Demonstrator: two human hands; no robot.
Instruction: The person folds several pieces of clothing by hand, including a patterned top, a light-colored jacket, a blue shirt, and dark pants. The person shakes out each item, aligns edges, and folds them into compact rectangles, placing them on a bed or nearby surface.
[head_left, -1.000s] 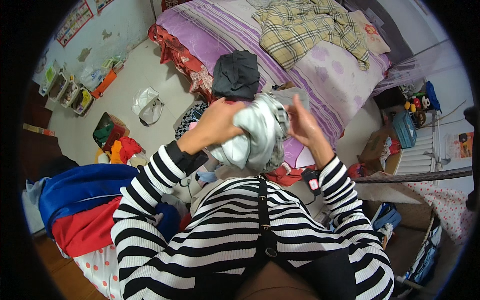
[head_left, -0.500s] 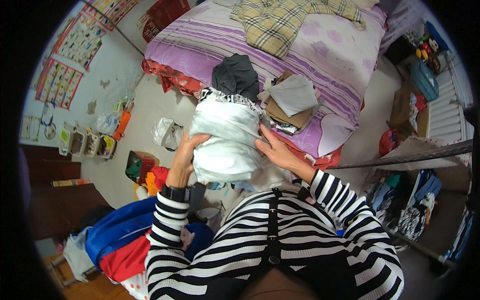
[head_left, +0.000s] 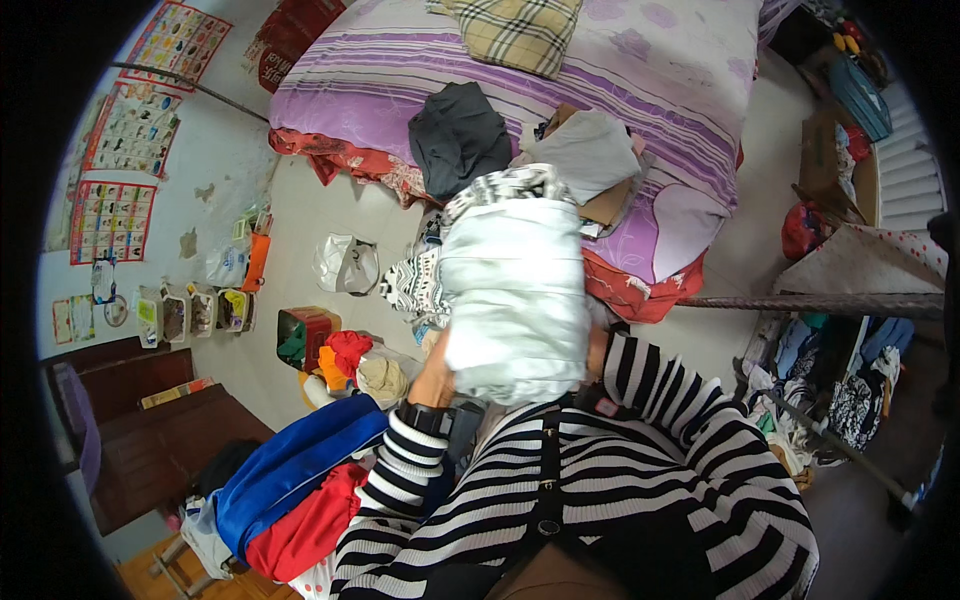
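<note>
While the person stands at the foot of the bed (head_left: 640,110), one pale grey-white folded garment (head_left: 515,300) sits in front of their chest, above the floor just short of the mattress edge. Its patterned hem points toward the bed. The left hand (head_left: 436,372) supports it from underneath, grip closed on the cloth; the right hand (head_left: 597,350) is almost wholly hidden behind the bundle, so I cannot tell its grip. On the bed lie one dark garment (head_left: 458,135), one grey folded piece (head_left: 585,150) and one plaid cloth (head_left: 520,30). Four wall posters (head_left: 135,130) hang at left.
</note>
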